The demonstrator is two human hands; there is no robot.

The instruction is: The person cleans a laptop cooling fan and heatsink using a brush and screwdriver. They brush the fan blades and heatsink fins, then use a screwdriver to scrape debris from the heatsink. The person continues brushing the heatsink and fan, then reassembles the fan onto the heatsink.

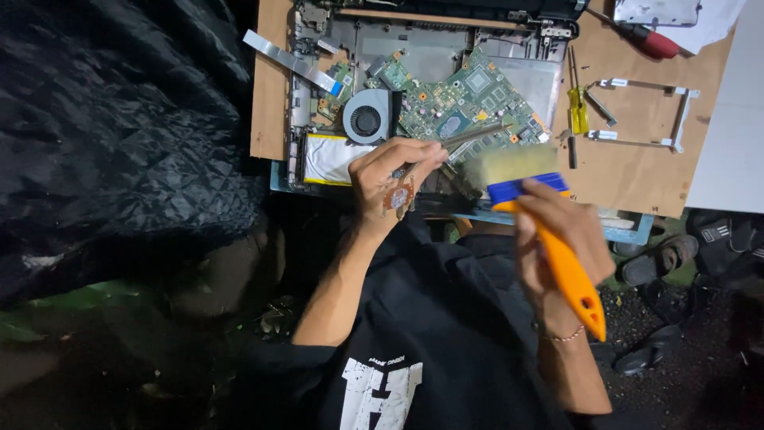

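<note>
My left hand (pixel 390 171) pinches a thin metal heat pipe (pixel 477 135) that has a copper plate (pixel 399 196) at its near end. It holds the pipe over the front edge of an opened laptop (pixel 422 48). My right hand (pixel 557 231) grips the orange handle of a brush (pixel 569 275) with a blue collar. The pale bristles (pixel 509 166) are blurred and sit just right of the heat pipe, above the laptop's green circuit board (pixel 469 95).
The laptop lies on a wooden board (pixel 629 167), with a round fan (pixel 366 119) and a white battery (pixel 330 155) exposed. A yellow screwdriver (pixel 578 111), a metal bracket (pixel 645 111) and a red-handled screwdriver (pixel 649 40) lie to the right. Black quilted fabric (pixel 119 119) fills the left.
</note>
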